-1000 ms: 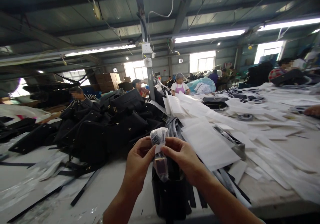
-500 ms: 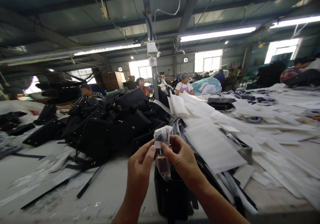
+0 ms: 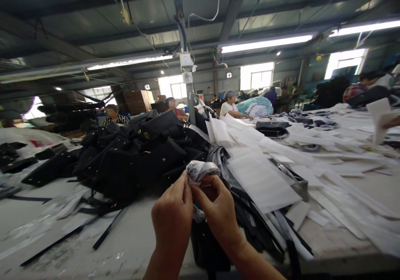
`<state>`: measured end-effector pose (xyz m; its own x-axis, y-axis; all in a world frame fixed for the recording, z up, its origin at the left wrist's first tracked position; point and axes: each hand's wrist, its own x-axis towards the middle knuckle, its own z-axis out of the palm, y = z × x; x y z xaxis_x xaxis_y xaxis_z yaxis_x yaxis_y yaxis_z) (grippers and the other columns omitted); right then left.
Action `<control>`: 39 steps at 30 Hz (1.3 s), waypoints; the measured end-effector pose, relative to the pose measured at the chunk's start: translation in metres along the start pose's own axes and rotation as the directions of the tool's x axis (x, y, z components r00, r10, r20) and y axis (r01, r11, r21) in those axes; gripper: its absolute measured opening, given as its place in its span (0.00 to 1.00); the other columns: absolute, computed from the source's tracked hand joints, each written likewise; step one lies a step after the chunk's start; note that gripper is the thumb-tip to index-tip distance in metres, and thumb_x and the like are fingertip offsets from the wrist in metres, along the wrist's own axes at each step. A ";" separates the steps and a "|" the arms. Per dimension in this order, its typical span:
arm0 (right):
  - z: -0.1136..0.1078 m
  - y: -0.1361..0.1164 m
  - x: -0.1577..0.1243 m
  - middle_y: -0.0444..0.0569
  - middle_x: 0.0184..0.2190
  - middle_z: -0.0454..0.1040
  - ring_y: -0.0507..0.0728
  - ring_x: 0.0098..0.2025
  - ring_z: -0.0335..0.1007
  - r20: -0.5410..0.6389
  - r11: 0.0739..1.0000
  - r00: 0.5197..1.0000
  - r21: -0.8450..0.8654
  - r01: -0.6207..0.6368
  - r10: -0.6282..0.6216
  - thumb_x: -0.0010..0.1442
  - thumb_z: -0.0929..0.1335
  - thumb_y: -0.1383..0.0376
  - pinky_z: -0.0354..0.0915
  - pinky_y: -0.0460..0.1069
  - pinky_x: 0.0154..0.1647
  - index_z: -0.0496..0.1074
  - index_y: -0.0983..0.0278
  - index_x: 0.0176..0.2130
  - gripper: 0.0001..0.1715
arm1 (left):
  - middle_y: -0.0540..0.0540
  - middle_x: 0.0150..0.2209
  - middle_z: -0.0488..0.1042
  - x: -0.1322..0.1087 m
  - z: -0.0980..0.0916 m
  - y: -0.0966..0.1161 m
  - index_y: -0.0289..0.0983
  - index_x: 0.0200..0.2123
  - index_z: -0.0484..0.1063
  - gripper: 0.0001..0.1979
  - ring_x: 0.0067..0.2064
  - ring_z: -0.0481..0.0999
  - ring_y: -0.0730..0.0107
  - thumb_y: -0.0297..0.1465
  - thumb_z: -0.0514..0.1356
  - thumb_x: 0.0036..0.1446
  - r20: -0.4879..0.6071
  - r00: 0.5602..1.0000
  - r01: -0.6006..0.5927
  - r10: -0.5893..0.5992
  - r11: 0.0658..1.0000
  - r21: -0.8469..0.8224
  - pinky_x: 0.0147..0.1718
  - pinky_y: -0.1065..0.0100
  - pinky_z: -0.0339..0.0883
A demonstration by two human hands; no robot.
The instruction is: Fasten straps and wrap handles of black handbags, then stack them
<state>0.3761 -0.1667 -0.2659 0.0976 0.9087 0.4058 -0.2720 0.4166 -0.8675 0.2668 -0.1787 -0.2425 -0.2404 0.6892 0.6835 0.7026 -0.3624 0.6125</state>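
Observation:
Above the table edge, my left hand (image 3: pixel 171 215) and my right hand (image 3: pixel 220 213) pinch a small bundle wrapped in crinkled clear plastic (image 3: pixel 202 169). Something dark shows through its looped upper part. The fingers hide its middle, and a plastic tail hangs out between the hands. Just beneath it stands a black bag (image 3: pixel 208 251), partly covered by my right hand and forearm.
To the left rises a heap of black bags (image 3: pixel 121 167) with metal fittings. White foam sheets (image 3: pixel 262 180) spread across the right. Black strips (image 3: pixel 109 230) and plastic scraps lie at front left. Co-workers sit beyond the table; someone's hand (image 3: pixel 389 121) reaches in at far right.
My fingers have closed in around the bundle, and its top has turned into a wider loop. The reddish-brown rectangle below is now hidden. A hand with a white sheet has appeared at far right.

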 end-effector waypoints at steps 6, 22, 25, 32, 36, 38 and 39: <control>-0.002 0.000 0.004 0.48 0.34 0.81 0.59 0.36 0.78 -0.075 0.999 0.997 -0.032 -0.013 0.011 0.55 0.75 0.58 0.71 0.50 0.38 0.72 0.61 0.37 0.14 | 0.34 0.58 0.72 -0.013 0.011 0.007 0.34 0.62 0.67 0.25 0.58 0.72 0.42 0.30 0.54 0.62 0.108 0.991 -0.084 0.083 0.996 0.002 0.55 0.50 0.67; -0.018 -0.014 0.007 0.52 0.39 0.81 0.61 0.43 0.78 0.001 0.995 0.996 0.042 -0.088 0.088 0.57 0.73 0.54 0.72 0.52 0.44 0.75 0.64 0.43 0.19 | 0.43 0.64 0.65 -0.016 0.004 0.003 0.42 0.63 0.65 0.31 0.66 0.62 0.48 0.31 0.64 0.56 0.264 0.961 0.006 0.084 0.947 -0.322 0.66 0.52 0.54; -0.024 -0.015 0.010 0.52 0.43 0.80 0.61 0.46 0.77 0.056 0.982 0.990 0.126 -0.139 0.133 0.57 0.73 0.55 0.71 0.51 0.47 0.76 0.64 0.45 0.20 | 0.45 0.58 0.73 -0.002 -0.003 0.004 0.44 0.58 0.72 0.23 0.62 0.69 0.50 0.40 0.62 0.60 0.385 0.922 0.230 -0.045 0.863 -0.449 0.60 0.56 0.65; -0.036 -0.024 0.008 0.49 0.40 0.80 0.59 0.42 0.77 0.142 0.999 0.989 -0.023 -0.046 0.049 0.59 0.72 0.54 0.71 0.50 0.43 0.78 0.61 0.46 0.18 | 0.41 0.48 0.80 0.023 -0.001 0.005 0.39 0.51 0.77 0.25 0.46 0.80 0.51 0.45 0.67 0.54 0.648 0.760 0.438 -0.059 0.783 -0.442 0.41 0.63 0.76; -0.082 -0.014 0.023 0.47 0.38 0.79 0.55 0.38 0.75 0.028 0.840 0.981 -0.511 0.181 -0.194 0.61 0.71 0.54 0.69 0.49 0.42 0.80 0.59 0.40 0.14 | 0.43 0.42 0.82 0.026 0.006 -0.017 0.40 0.47 0.78 0.26 0.43 0.81 0.49 0.48 0.70 0.47 0.632 0.749 0.526 -0.200 0.760 -0.382 0.33 0.66 0.77; -0.130 -0.001 0.036 0.47 0.42 0.79 0.56 0.45 0.75 -0.070 0.697 0.966 -0.705 0.129 -0.250 0.64 0.67 0.56 0.68 0.49 0.51 0.79 0.59 0.42 0.13 | 0.43 0.40 0.82 0.025 0.012 -0.033 0.40 0.46 0.78 0.28 0.42 0.81 0.47 0.50 0.71 0.45 0.637 0.721 0.602 -0.274 0.704 -0.378 0.31 0.64 0.78; -0.159 0.007 0.043 0.47 0.45 0.79 0.56 0.48 0.74 -0.160 0.608 0.955 -0.793 0.025 -0.248 0.65 0.66 0.56 0.67 0.50 0.54 0.78 0.58 0.44 0.14 | 0.43 0.40 0.82 0.024 0.015 -0.040 0.40 0.46 0.78 0.29 0.41 0.81 0.46 0.50 0.71 0.44 0.629 0.717 0.627 -0.301 0.673 -0.392 0.30 0.63 0.78</control>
<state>0.5312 -0.1207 -0.2999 0.3141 0.7692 0.5565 0.5965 0.2961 -0.7459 0.2429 -0.1383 -0.2562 0.0373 0.9977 0.0557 0.0593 -0.0579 0.9966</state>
